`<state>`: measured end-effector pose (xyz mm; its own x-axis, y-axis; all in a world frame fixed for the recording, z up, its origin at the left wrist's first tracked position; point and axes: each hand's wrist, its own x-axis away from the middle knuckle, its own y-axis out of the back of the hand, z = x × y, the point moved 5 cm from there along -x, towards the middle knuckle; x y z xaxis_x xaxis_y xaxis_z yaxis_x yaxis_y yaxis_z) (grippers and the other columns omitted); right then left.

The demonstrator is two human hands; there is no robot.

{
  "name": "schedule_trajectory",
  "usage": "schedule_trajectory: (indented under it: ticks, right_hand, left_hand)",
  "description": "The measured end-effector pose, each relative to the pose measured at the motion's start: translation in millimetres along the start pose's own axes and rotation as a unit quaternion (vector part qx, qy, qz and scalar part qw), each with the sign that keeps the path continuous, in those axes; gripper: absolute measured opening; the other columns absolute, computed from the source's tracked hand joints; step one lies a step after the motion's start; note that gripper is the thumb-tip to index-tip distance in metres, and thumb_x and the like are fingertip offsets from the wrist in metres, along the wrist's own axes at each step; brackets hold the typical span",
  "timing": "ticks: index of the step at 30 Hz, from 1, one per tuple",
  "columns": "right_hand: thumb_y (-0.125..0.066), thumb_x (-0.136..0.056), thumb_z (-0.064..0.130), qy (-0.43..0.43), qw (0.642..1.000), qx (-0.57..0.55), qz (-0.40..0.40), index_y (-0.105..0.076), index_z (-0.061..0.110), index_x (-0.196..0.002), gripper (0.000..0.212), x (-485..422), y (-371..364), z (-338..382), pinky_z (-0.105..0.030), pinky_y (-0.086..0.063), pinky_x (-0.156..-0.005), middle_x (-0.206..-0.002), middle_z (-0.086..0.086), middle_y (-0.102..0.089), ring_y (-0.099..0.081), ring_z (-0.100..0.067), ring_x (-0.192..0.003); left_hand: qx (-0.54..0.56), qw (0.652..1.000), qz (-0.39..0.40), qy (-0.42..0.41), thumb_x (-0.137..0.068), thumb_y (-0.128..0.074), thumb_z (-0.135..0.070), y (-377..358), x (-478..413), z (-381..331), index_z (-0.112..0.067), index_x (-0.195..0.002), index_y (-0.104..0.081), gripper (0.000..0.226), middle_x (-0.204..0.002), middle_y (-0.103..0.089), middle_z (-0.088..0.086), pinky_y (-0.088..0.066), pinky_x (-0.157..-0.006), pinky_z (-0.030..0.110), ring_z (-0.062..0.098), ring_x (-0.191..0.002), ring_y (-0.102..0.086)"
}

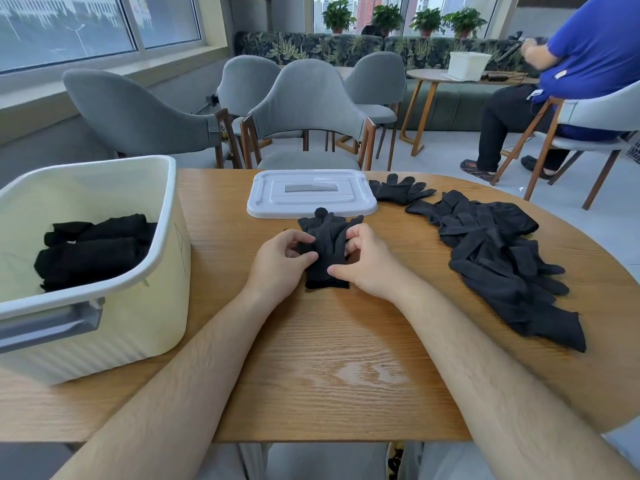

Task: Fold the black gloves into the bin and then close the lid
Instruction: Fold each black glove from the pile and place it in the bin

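Observation:
A black glove (327,249) lies on the wooden table (346,358), cuff towards me and fingers pointing away. My left hand (280,259) pinches its left edge, and my right hand (367,259) pinches its right edge. A cream bin (162,289) stands open at the left with folded black gloves (93,251) inside. Its white lid (311,194) lies flat just beyond the glove. A heap of loose black gloves (502,258) spreads over the right of the table. One more black glove (401,190) lies right of the lid.
Grey chairs (304,112) stand behind the table's far edge. A person in a blue shirt (571,64) sits at another table at the back right, with a white basket (467,65) on it. Bare wood lies between my forearms.

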<state>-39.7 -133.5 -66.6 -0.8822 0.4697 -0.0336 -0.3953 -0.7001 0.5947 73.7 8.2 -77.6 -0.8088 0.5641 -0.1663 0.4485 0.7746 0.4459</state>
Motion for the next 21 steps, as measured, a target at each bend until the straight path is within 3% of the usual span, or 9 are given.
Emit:
schedule_trajectory:
  ticks: [3, 6, 8, 9, 11, 13, 15, 17, 21]
  right_hand:
    - [-0.085, -0.081, 0.031, -0.001, 1.000, 0.009, -0.014, -0.026, 0.026, -0.146, 0.088, 0.1, 2.9, -2.9, -0.015, -0.043, -0.067, -0.120, 0.008, -0.060, -0.054, -0.009, -0.111]
    - [-0.085, -0.081, 0.030, 0.003, 1.000, -0.003, -0.008, -0.026, 0.039, -0.142, 0.085, 0.7, 3.4, -4.1, -0.015, -0.042, -0.071, -0.123, 0.003, -0.058, -0.049, -0.013, -0.118]
    - [-0.082, -0.083, 0.034, 0.006, 1.000, 0.019, 0.008, -0.041, 0.044, -0.136, 0.068, 0.3, 2.3, -5.2, -0.023, -0.042, -0.091, -0.127, 0.006, -0.052, -0.045, -0.014, -0.127]
    - [-0.080, -0.085, 0.036, 0.005, 0.999, 0.034, 0.018, -0.048, 0.043, -0.135, 0.060, 1.1, 1.4, -5.1, -0.028, -0.039, -0.099, -0.127, 0.012, -0.048, -0.040, -0.013, -0.132]
    - [-0.076, -0.089, 0.037, 0.004, 0.998, 0.053, 0.030, -0.054, 0.038, -0.138, 0.054, 2.9, 1.8, -3.7, -0.032, -0.033, -0.109, -0.118, 0.023, -0.040, -0.034, -0.010, -0.136]
    - [-0.075, -0.090, 0.037, 0.007, 0.998, 0.057, 0.030, -0.055, 0.036, -0.141, 0.054, 3.1, 2.7, -3.0, -0.032, -0.031, -0.112, -0.111, 0.030, -0.037, -0.033, -0.009, -0.137]
    - [-0.076, -0.089, 0.036, 0.009, 0.998, 0.051, 0.029, -0.055, 0.038, -0.140, 0.056, 1.0, 2.4, -4.4, -0.031, -0.034, -0.109, -0.122, 0.026, -0.043, -0.035, -0.009, -0.136]
    - [-0.079, -0.085, 0.031, 0.004, 1.000, 0.017, 0.026, -0.056, 0.041, -0.138, 0.059, -2.8, 2.3, -7.9, -0.028, -0.039, -0.101, -0.134, 0.011, -0.049, -0.043, -0.011, -0.129]
    - [-0.077, -0.086, 0.019, 0.012, 0.995, -0.101, -0.011, -0.055, 0.037, -0.143, 0.064, -8.4, 6.5, -6.2, -0.020, -0.045, -0.088, -0.131, 0.009, -0.057, -0.053, -0.012, -0.119]
  left_hand:
    - [-0.021, 0.999, -0.027, 0.004, -0.087, -0.075, -0.020, 2.7, 1.1, -3.2, -0.022, -0.125, -0.067, 0.039, -0.080, -0.059, -0.013, -0.041, -0.067, 0.013, 0.004, -0.071, -0.056]
    - [-0.055, 0.998, -0.037, -0.023, -0.088, -0.075, -0.018, 2.0, 4.7, -9.6, -0.013, -0.138, -0.056, 0.054, -0.119, -0.058, -0.012, -0.042, -0.078, 0.002, 0.003, -0.093, -0.055]
    - [-0.138, 0.989, -0.051, -0.030, -0.088, -0.075, -0.028, 1.7, 6.3, -8.2, -0.013, -0.142, -0.052, 0.060, -0.148, -0.041, -0.002, -0.040, -0.106, 0.019, 0.014, -0.127, -0.046]
    - [-0.188, 0.979, -0.070, -0.032, -0.088, -0.074, -0.034, 3.6, 8.9, -8.5, -0.017, -0.139, -0.054, 0.057, -0.150, -0.035, 0.003, -0.036, -0.112, 0.030, 0.021, -0.135, -0.037]
    - [-0.237, 0.962, -0.109, -0.076, -0.088, -0.071, -0.040, 6.9, 14.8, -15.6, -0.024, -0.117, -0.062, 0.035, -0.132, -0.041, 0.001, -0.036, -0.103, 0.035, 0.023, -0.125, -0.039]
    - [-0.237, 0.959, -0.067, -0.138, -0.088, -0.069, -0.044, 2.4, 17.5, -21.2, -0.026, -0.096, -0.064, 0.020, -0.110, -0.051, -0.008, -0.040, -0.093, 0.035, 0.016, -0.107, -0.046]
    - [-0.255, 0.953, 0.010, -0.166, -0.089, -0.065, -0.048, -5.8, 17.3, -18.1, -0.029, -0.091, -0.063, 0.019, -0.099, -0.054, -0.015, -0.041, -0.088, 0.036, 0.010, -0.098, -0.046]
    - [-0.277, 0.944, 0.042, -0.176, -0.090, -0.062, -0.052, -7.5, 14.7, -15.3, -0.031, -0.092, -0.063, 0.021, -0.097, -0.053, -0.017, -0.036, -0.086, 0.033, 0.007, -0.096, -0.044]
    - [-0.288, 0.933, 0.072, -0.201, -0.086, -0.066, -0.055, -5.0, 15.4, -18.8, -0.033, -0.085, -0.061, 0.023, -0.092, -0.050, -0.016, -0.028, -0.082, 0.029, 0.006, -0.093, -0.040]
